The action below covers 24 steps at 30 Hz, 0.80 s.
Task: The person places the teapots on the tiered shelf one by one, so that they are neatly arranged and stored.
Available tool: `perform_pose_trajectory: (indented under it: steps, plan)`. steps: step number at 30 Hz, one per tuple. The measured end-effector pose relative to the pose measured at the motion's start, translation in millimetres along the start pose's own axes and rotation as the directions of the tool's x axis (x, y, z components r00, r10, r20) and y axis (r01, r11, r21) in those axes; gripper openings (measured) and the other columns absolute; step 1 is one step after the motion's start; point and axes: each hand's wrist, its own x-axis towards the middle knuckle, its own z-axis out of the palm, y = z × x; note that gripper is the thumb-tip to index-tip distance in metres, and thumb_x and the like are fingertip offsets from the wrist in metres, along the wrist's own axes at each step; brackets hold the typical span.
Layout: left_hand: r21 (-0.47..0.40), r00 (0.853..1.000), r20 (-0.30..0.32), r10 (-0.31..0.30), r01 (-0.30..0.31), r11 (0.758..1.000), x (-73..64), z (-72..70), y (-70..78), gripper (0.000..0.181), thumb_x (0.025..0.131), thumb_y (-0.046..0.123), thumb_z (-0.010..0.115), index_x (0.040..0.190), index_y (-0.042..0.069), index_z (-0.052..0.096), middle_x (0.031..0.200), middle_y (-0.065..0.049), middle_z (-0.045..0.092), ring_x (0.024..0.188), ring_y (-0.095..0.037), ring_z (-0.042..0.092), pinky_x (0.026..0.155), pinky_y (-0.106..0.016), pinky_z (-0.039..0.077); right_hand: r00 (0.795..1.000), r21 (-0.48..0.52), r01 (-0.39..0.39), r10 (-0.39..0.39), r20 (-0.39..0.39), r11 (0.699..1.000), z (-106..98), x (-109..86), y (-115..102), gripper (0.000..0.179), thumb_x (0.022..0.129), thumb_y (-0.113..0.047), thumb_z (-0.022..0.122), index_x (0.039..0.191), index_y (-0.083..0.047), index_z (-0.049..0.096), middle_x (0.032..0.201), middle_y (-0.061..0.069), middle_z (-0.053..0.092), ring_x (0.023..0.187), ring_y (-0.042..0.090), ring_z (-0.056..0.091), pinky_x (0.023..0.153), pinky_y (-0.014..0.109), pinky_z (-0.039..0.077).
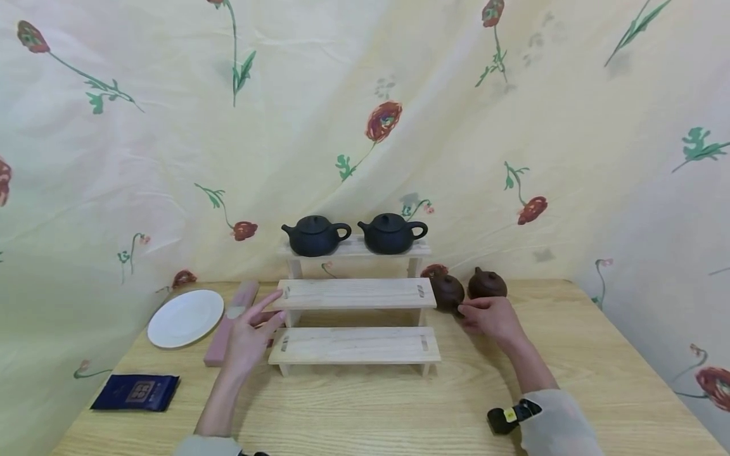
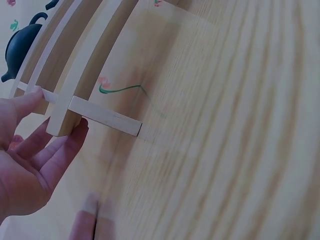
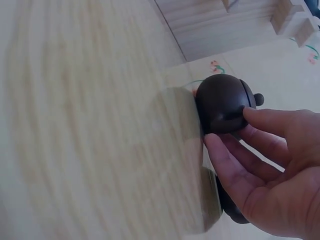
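A three-step wooden display stand [image 1: 353,346] stands mid-table. Two black teapots, one on the left [image 1: 313,239] and one on the right [image 1: 389,235], sit on its top step with spouts to the left. My left hand [image 1: 246,339] grips the stand's left end, thumb and fingers around the plank ends [image 2: 65,112]. To the right of the stand, my right hand [image 1: 493,320] pinches the handle of a dark brown teapot [image 3: 220,95] between thumb and fingers. A second brown teapot [image 1: 486,285] is just behind that hand, partly hidden by it.
At the left lie a white plate [image 1: 185,318], a long pink box [image 1: 219,342] partly behind my left forearm, and a dark blue packet [image 1: 135,392]. A flowered cloth [image 1: 319,126] hangs along the table's back edge and sides.
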Motion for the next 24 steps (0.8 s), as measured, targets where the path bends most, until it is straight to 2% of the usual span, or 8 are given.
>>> perform_pose_trajectory:
  steps: [4,10,16,19,24]
  plan:
    - [0.001,1.0,0.004,-0.011,0.011,1.0,-0.5,0.3,0.4,0.045,0.101,0.019,0.074,0.145,0.027,0.067,0.118,-0.016,0.078,0.093,-0.012,0.071,0.067,-0.026,0.059,1.0,-0.004,-0.002,0.002,0.011,1.0,-1.7,-2.5,0.4,0.034,0.103,-0.009,0.067,0.125,0.017,0.068,0.11,0.027,0.076,0.083,0.016,0.077,0.074,0.033,0.065]
    - [-0.012,1.0,0.004,-0.023,0.023,1.0,0.3,-0.3,2.3,0.045,0.1,0.022,0.075,0.144,0.028,0.067,0.113,-0.011,0.079,0.089,-0.009,0.069,0.066,-0.025,0.057,1.0,-0.042,0.011,-0.011,0.013,0.999,-2.1,-2.4,-2.3,0.033,0.104,-0.01,0.066,0.123,0.015,0.07,0.109,0.026,0.076,0.084,0.016,0.076,0.073,0.032,0.064]
    - [-0.024,1.0,0.013,-0.027,0.028,0.999,0.1,-0.5,4.1,0.046,0.1,0.021,0.075,0.145,0.027,0.066,0.113,-0.01,0.079,0.09,-0.009,0.069,0.066,-0.024,0.057,1.0,-0.041,0.029,-0.029,-0.002,0.999,-3.7,-3.3,-3.4,0.032,0.105,-0.007,0.063,0.125,0.017,0.068,0.118,0.034,0.071,0.089,0.018,0.077,0.076,0.032,0.064]
    - [-0.025,0.999,0.014,-0.032,0.033,0.999,-0.6,-0.7,4.3,0.046,0.101,0.021,0.075,0.146,0.028,0.066,0.116,-0.012,0.079,0.091,-0.009,0.07,0.067,-0.025,0.057,0.999,-0.016,0.041,-0.041,-0.014,0.999,-3.7,-3.5,-2.2,0.032,0.106,-0.006,0.062,0.126,0.018,0.067,0.122,0.037,0.069,0.091,0.02,0.078,0.077,0.032,0.064]
    - [-0.029,0.999,0.016,-0.041,0.042,0.999,-1.2,-1.2,4.5,0.046,0.101,0.023,0.075,0.146,0.028,0.066,0.118,-0.014,0.078,0.093,-0.01,0.07,0.067,-0.025,0.058,0.998,0.048,0.05,-0.049,-0.031,0.998,-4.8,-3.9,-1.6,0.034,0.106,-0.006,0.062,0.129,0.019,0.064,0.118,0.037,0.071,0.09,0.021,0.079,0.078,0.032,0.065]
